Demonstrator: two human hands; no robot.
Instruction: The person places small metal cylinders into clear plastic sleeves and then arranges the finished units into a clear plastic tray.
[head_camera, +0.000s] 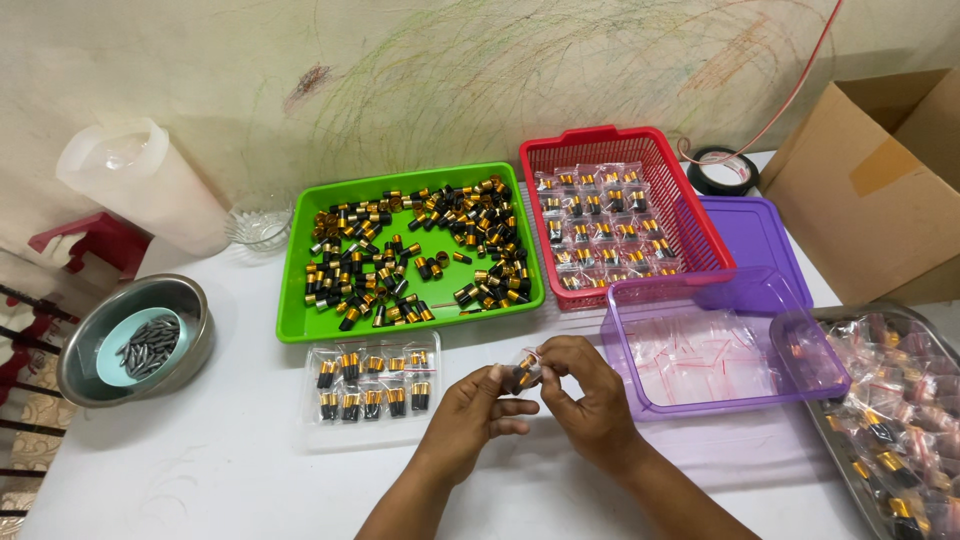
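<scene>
**Two hands closing on a small bag of black-and-gold parts**

A person is working at a white table (200, 470), both hands meeting just in front of the chest. The left hand (468, 412) is pinching a small clear bag (527, 368) from the left, fingers curled and closed on it, while the right hand (590, 398) is gripping the same bag from the right with thumb and fingertips pressed together at its top edge. The bag is sitting between the two hands, above the table, with black-and-gold cylinders showing through it; which way those cylinders are pointing inside the bag is too small to tell.

Just to the left, a clear tray (312, 432) is holding two rows of the same cylinders, standing upright. Behind it, a green tray (292, 300) is lying full of loose cylinders pointing every way. A red basket (705, 225) beyond the hands is holding filled bags, and a purple box (625, 385) just beside the right hand is holding empty ones. A steel tray (830, 440) at far right is carrying more filled bags. A steel bowl (195, 330) of grey pieces is sitting at far left, well apart. Nothing is standing between the hands and the bag.
</scene>
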